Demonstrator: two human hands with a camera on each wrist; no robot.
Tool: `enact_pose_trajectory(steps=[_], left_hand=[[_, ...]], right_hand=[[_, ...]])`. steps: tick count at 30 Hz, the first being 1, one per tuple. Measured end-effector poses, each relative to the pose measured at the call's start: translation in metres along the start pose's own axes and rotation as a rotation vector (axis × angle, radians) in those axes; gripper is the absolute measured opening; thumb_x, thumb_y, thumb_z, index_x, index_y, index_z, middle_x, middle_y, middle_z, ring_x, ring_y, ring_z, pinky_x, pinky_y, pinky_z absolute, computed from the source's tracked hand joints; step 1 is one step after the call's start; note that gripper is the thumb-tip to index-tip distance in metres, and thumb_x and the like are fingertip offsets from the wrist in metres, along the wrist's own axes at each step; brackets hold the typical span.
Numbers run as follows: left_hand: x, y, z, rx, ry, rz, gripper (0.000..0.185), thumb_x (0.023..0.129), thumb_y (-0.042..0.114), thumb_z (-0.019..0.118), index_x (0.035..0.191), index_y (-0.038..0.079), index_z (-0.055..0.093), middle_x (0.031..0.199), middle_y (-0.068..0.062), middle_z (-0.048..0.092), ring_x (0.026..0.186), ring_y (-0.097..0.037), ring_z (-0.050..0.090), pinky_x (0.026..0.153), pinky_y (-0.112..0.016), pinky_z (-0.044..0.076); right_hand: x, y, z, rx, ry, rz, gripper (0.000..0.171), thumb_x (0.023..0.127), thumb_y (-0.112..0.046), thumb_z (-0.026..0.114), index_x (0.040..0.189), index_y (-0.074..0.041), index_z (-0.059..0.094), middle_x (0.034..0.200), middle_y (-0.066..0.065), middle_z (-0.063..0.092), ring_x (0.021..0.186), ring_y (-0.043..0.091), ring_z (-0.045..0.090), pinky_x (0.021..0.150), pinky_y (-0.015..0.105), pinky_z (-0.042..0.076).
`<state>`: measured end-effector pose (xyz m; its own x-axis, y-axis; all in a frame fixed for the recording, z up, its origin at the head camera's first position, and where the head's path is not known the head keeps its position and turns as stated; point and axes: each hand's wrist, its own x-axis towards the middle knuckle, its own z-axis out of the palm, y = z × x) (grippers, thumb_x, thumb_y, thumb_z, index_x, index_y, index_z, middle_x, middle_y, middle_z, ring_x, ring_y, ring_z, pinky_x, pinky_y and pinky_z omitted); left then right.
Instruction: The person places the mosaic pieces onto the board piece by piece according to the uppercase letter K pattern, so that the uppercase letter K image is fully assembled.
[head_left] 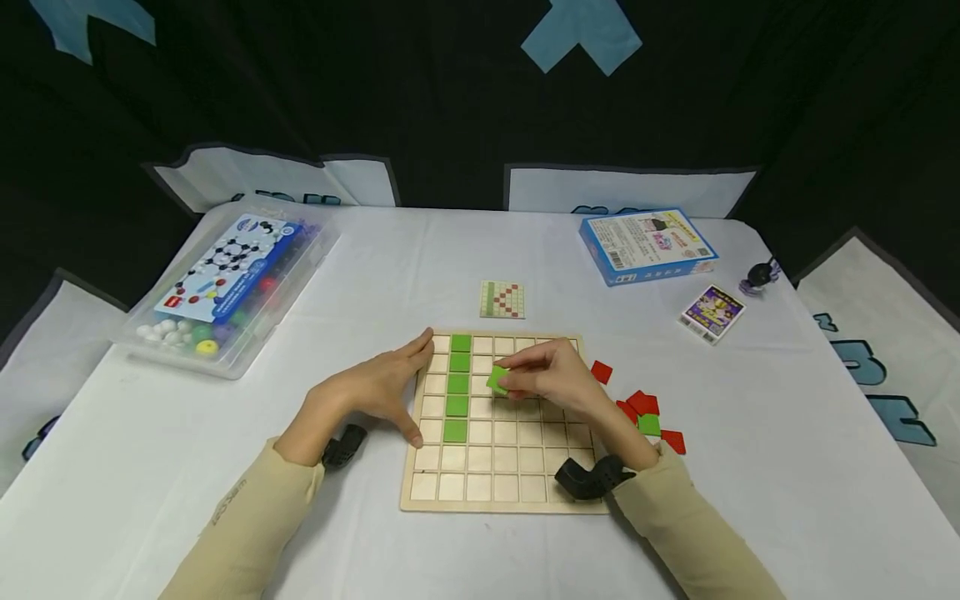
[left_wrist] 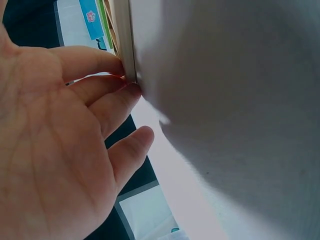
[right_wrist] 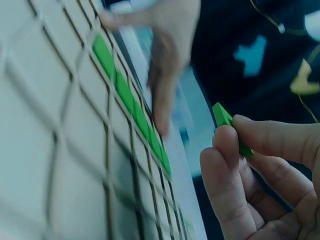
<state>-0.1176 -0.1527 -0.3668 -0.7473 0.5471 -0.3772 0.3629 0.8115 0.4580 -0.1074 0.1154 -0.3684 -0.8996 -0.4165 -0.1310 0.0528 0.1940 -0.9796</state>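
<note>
The right hand (head_left: 551, 375) pinches a green tile (head_left: 497, 380) just above the board (head_left: 420, 498), beside a column of five green tiles (head_left: 457, 387) set in its grid. The left hand (head_left: 378, 385) lies relaxed, fingers straight against the board's left edge. Loose red and green tiles (head_left: 647, 412) sit right of the board on the white surface (head_left: 787, 467), a pattern card (head_left: 502, 299) just beyond it.
</note>
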Motion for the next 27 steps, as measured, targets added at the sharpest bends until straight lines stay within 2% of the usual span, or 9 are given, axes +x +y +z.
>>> enact_pose_trajectory(steps=[4,11,16,23,27], left_hand=[[0.001,0.001,-0.001,0.000,-0.002,0.002,0.134,0.057,0.047,0.090,0.153,-0.002,0.010,0.162,-0.015,-0.005,0.147,-0.039,0.015,0.116,-0.055,0.024],[0.001,0.001,-0.001,0.004,-0.002,0.000,0.135,0.057,0.046,0.090,0.153,-0.002,0.008,0.162,-0.016,-0.005,0.147,-0.039,0.016,0.115,-0.054,0.025],[0.000,0.001,-0.001,0.009,0.003,0.004,0.134,0.057,0.045,0.090,0.153,-0.003,0.009,0.162,-0.016,-0.004,0.147,-0.039,0.016,0.115,-0.054,0.026],[0.000,0.001,-0.001,-0.001,0.000,0.001,0.134,0.057,0.045,0.090,0.153,-0.003,0.009,0.162,-0.016,-0.004,0.147,-0.039,0.016,0.115,-0.055,0.025],[-0.001,0.001,-0.002,0.002,-0.001,0.005,0.134,0.057,0.045,0.090,0.153,-0.003,0.009,0.162,-0.016,-0.005,0.147,-0.039,0.015,0.115,-0.054,0.025]], right_hand=[[0.003,-0.001,0.026,-0.104,-0.096,-0.018,0.024,0.083,-0.002,0.067,0.106,0.008,0.070,0.080,0.013,0.073,0.066,0.020,0.071,0.065,0.035,0.059],[0.001,0.006,0.056,-0.290,-0.281,-0.047,0.014,0.082,0.005,0.065,0.093,0.003,0.073,0.072,0.008,0.070,0.058,0.007,0.062,0.056,0.019,0.051],[-0.006,0.005,0.067,-0.417,-0.268,-0.109,0.008,0.079,0.004,0.068,0.082,-0.001,0.074,0.062,0.001,0.064,0.054,0.003,0.050,0.052,0.015,0.043],[-0.014,0.003,0.072,-0.546,-0.269,-0.204,0.007,0.076,0.003,0.070,0.075,-0.002,0.074,0.062,0.001,0.065,0.052,-0.001,0.049,0.049,0.014,0.043],[-0.016,0.001,0.075,-0.659,-0.230,-0.262,0.008,0.076,0.002,0.069,0.076,-0.004,0.075,0.065,0.000,0.063,0.055,-0.001,0.046,0.052,0.013,0.041]])
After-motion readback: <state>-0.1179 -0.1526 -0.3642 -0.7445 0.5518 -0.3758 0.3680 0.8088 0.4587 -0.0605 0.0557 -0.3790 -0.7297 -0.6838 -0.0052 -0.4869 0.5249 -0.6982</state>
